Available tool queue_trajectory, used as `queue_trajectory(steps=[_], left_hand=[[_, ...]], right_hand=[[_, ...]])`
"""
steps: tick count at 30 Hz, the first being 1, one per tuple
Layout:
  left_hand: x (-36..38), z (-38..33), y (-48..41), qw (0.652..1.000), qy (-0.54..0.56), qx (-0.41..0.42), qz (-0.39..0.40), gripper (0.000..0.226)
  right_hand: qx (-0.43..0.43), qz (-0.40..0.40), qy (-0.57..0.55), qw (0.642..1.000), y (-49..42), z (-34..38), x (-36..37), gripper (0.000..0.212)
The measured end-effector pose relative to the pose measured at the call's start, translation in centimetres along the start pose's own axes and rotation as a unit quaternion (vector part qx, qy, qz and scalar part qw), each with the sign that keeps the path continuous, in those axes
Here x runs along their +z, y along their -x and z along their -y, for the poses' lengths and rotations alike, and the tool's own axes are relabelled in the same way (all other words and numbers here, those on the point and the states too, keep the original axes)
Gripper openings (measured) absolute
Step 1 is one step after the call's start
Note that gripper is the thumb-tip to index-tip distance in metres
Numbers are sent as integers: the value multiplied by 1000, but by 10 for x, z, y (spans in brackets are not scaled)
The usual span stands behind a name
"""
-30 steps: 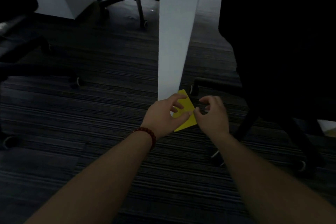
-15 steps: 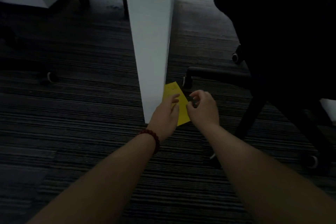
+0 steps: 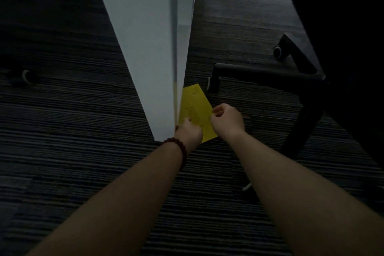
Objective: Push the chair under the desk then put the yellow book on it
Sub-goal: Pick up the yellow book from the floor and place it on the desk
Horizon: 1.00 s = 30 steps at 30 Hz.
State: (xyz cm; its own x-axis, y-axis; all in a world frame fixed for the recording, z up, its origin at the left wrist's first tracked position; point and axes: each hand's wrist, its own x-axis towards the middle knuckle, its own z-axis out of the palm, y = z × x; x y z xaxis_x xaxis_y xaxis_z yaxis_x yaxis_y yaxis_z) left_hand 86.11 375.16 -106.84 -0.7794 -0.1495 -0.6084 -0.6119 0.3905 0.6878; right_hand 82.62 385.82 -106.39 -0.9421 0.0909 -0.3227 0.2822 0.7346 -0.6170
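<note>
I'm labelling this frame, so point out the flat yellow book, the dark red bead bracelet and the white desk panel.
flat yellow book (image 3: 195,108), head view, bare cover centre.
dark red bead bracelet (image 3: 180,147), head view, beads over the left wrist.
white desk panel (image 3: 149,43), head view, broad lit face.

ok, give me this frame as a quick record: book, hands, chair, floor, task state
book: yellow book flat on the carpet, against the foot of the white desk panel
left hand: on the book's near left edge, beaded bracelet on the wrist
right hand: fingers curled at the book's right edge
grip: not clear for either hand
chair: black, base and casters right of the book, apart from it
task state: book not yet lifted
</note>
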Motion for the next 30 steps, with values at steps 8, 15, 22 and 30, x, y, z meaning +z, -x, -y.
queue_trajectory(steps=[8, 15, 22, 30], left_hand=[[10, 8, -18, 999, -12, -43, -5, 48], [10, 10, -21, 999, -5, -37, -10, 49], [7, 12, -21, 999, 10, -45, 25, 57], [6, 13, -18, 999, -28, -29, 19, 40]], right_hand=[[97, 78, 73, 989, -27, -17, 15, 51], [110, 83, 69, 988, -42, -21, 25, 47], [117, 60, 153, 979, -45, -28, 26, 31], [130, 110, 90, 981, -40, -20, 9, 27]])
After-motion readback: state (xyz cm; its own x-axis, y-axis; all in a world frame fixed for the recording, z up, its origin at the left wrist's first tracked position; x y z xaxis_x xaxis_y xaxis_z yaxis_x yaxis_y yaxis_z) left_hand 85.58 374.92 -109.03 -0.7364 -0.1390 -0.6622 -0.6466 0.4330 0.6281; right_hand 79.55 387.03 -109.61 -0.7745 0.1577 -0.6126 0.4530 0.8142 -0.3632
